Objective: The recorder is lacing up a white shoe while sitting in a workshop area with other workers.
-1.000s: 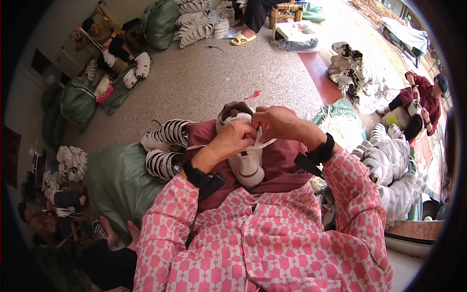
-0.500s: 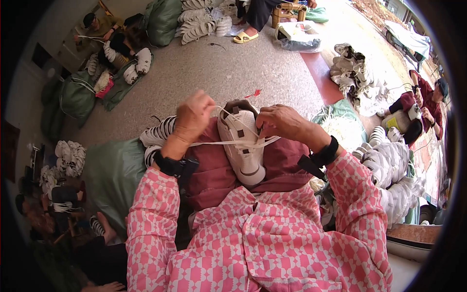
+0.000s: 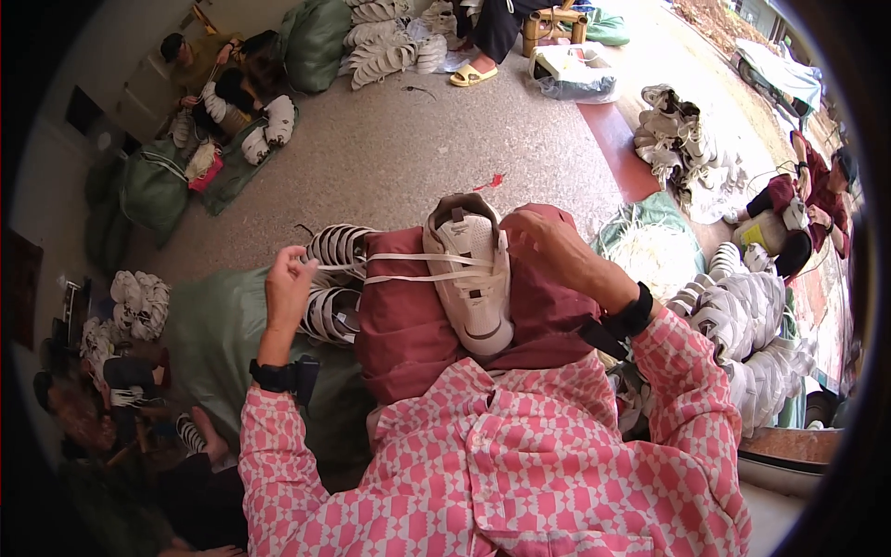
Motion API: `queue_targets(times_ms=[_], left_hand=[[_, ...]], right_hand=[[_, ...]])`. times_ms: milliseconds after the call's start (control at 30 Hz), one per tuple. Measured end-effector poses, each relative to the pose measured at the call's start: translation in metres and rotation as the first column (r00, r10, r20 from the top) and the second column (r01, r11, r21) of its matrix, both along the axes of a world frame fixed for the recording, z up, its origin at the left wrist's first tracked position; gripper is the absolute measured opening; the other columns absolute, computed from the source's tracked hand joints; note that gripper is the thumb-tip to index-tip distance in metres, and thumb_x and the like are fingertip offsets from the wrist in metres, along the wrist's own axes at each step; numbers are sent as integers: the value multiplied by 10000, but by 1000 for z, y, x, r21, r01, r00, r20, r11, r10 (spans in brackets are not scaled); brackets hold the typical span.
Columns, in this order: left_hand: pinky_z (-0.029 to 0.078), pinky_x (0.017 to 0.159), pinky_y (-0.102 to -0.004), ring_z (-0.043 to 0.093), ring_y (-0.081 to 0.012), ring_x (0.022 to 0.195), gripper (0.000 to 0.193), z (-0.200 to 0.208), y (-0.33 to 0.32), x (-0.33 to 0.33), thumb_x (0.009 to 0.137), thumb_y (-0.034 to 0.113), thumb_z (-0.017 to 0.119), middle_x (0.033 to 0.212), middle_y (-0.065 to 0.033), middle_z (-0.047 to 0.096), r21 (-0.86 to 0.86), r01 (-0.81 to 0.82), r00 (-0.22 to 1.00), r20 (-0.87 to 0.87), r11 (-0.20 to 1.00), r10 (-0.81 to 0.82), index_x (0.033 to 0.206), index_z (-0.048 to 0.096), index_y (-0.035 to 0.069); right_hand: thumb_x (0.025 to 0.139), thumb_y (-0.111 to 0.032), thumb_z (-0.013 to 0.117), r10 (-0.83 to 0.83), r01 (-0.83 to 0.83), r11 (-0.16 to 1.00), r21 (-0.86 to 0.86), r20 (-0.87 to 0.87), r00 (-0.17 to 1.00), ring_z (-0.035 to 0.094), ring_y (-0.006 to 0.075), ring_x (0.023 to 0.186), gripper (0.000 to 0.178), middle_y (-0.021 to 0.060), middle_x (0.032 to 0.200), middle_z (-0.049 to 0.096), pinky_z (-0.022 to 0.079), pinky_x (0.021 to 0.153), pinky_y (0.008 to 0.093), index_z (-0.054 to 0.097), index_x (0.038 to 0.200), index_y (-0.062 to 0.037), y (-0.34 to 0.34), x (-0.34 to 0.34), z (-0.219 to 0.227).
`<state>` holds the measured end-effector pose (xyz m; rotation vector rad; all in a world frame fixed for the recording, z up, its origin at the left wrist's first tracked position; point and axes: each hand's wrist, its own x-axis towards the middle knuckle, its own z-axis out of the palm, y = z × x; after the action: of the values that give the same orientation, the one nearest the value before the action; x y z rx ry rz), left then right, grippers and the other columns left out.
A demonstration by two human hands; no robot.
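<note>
A white sneaker (image 3: 478, 311) with a grey toe rests between my knees, toe toward me. From it a pale shoelace (image 3: 408, 278) stretches left across my thigh in two strands. Out at the left, my left hand (image 3: 290, 281) is closed, pinching the shoelace. My right hand (image 3: 554, 251) lies along the sneaker's right side near the collar. Its fingers are curled in, and what they grip there is hidden. Other shoes with black-and-white striped fronts (image 3: 336, 249) are stacked just past my left hand.
Green sacks (image 3: 218, 306) stand left of me. A bundle of pale laces (image 3: 650, 241) lies on green cloth to the right, beside stacked white shoes (image 3: 738, 311). More shoes (image 3: 682, 135) are heaped farther off. Several people sit around the floor (image 3: 399, 148), working on shoes.
My left hand has swung from above the sneaker out to the left, drawing the shoelace. My right hand has shifted slightly right. The crossed lace over the shoe's upper now runs leftward.
</note>
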<state>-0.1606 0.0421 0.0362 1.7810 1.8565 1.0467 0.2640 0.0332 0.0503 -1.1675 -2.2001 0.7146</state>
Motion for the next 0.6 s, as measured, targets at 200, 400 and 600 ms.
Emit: queue_targets(times_ms=[200, 400, 600], left_hand=[[483, 696, -319, 588, -215, 756, 180, -5, -33, 102, 808, 38, 696, 891, -83, 595, 226, 475, 873, -248, 851, -421, 978, 638, 30], [442, 846, -393, 549, -288, 959, 226, 8, -16, 170, 767, 126, 727, 977, -85, 567, 299, 616, 777, -386, 729, -498, 956, 614, 73], [422, 857, -401, 503, -291, 952, 216, 9, -2, 179, 766, 172, 736, 970, -81, 518, 191, 630, 747, -416, 753, -519, 862, 569, 74]], right_hand=[[847, -136, 576, -44, -17, 971, 238, 248, 968, 640, 337, 767, 117, 138, 820, 621, 522, 664, 423, 586, 899, -32, -27, -14, -10], [858, -157, 590, -152, 126, 971, 205, 116, 982, 610, 286, 619, 131, 95, 759, 598, 490, 555, 385, 565, 825, -32, -31, -22, -37], [1005, -146, 461, -661, -588, 229, -776, -567, 491, 341, 46, 457, 162, -37, 705, 495, 272, 417, 196, 542, 875, -93, -33, -11, -38]])
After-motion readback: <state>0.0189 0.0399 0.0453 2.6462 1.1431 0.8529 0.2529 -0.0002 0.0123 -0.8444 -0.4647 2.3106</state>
